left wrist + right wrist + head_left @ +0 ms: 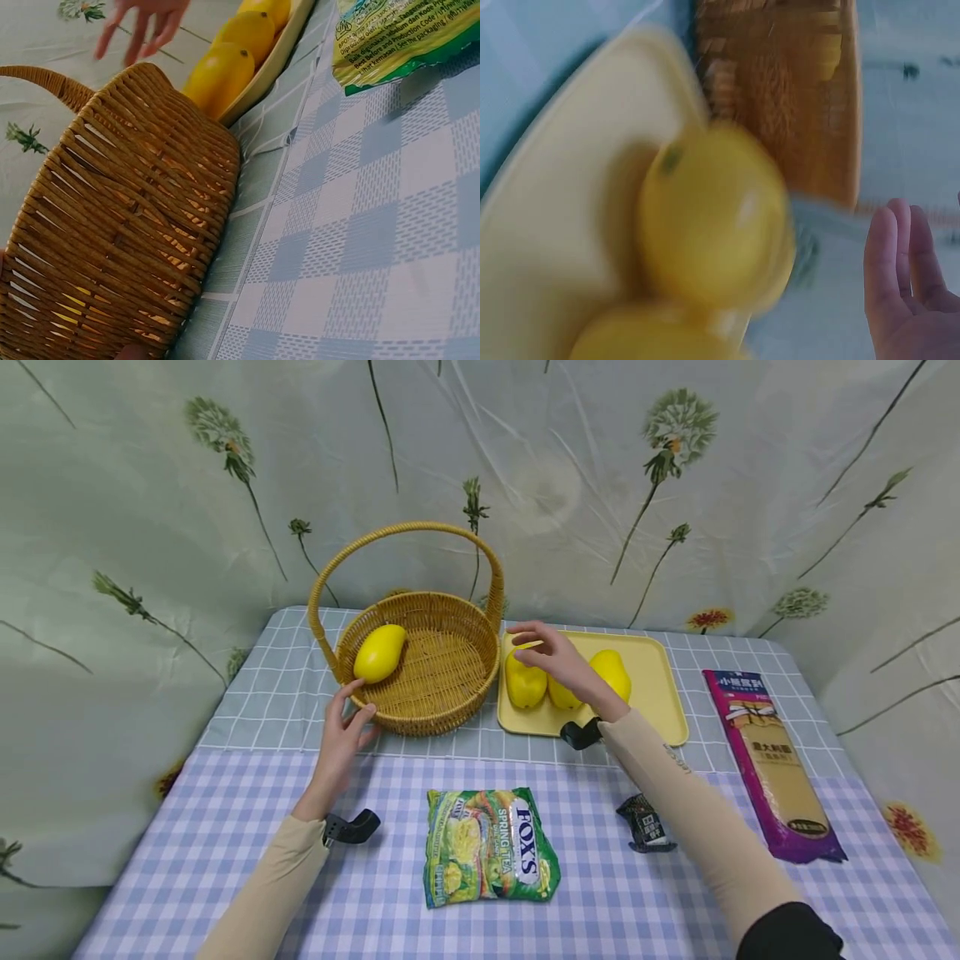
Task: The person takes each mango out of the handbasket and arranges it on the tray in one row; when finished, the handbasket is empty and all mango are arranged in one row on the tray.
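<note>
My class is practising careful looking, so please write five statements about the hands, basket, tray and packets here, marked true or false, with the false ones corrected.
1. A yellow fruit lies inside the wicker basket. True.
2. The right hand is gripping a fruit. False: the right hand holds nothing.
3. The left hand is at the near-left side of the wicker basket. True.
4. The purple packet lies inside the wicker basket. False: the purple packet lies to the right of the yellow tray in the head view.
5. The green bag lies on the checked cloth. True.
</note>
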A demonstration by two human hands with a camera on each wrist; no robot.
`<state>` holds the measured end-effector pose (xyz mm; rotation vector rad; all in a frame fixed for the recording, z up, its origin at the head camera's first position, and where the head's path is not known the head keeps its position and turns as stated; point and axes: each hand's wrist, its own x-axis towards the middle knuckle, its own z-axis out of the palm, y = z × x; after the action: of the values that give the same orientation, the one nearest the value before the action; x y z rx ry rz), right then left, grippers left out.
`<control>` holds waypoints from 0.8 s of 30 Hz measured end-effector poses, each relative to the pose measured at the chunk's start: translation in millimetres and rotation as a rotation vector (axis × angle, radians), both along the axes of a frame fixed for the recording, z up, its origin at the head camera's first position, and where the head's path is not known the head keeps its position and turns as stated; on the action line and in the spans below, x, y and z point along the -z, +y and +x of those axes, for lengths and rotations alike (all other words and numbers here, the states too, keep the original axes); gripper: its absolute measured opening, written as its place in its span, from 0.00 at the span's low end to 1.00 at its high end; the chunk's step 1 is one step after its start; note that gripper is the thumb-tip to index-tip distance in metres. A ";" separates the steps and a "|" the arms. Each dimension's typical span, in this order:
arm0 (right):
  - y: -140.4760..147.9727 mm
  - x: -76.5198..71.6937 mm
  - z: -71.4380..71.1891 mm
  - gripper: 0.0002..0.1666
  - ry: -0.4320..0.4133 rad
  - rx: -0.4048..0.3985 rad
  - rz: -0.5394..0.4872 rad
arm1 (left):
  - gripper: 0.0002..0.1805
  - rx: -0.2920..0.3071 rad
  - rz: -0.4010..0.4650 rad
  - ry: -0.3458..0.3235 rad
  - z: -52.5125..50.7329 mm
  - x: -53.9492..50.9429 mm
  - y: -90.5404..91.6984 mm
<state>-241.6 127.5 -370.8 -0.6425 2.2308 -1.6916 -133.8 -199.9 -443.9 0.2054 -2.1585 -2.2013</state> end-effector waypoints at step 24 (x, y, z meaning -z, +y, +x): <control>-166.4 -14.3 -20.9 0.28 -0.160 -0.114 0.013 | 0.27 -0.012 -0.018 0.007 -0.6 0.1 2.2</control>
<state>-262.5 -38.9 -356.5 -0.5969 2.0539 -1.6118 -134.5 -197.7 -444.0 0.2095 -2.1668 -2.1724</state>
